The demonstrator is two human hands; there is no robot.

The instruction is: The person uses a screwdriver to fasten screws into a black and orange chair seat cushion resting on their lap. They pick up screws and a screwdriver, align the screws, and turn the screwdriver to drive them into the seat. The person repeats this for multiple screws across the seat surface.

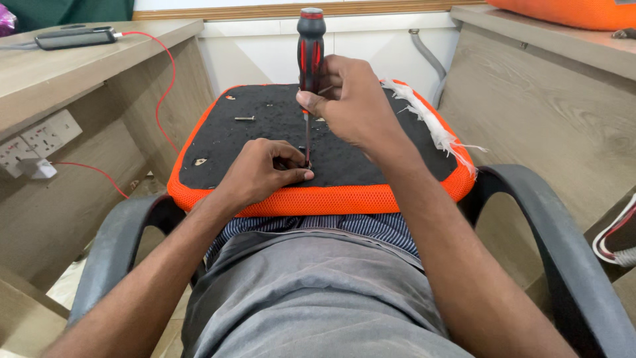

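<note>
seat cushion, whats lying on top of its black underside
On the seat cushion lie a loose screw and frayed white fabric. The left hand covers the spot where the screwdriver tip lands.

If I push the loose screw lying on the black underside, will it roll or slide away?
The loose screw would probably roll in a curve, being small and round-shanked. The black underside looks fuzzy, which likely slows it. It appears light, so easily flicked.
</note>
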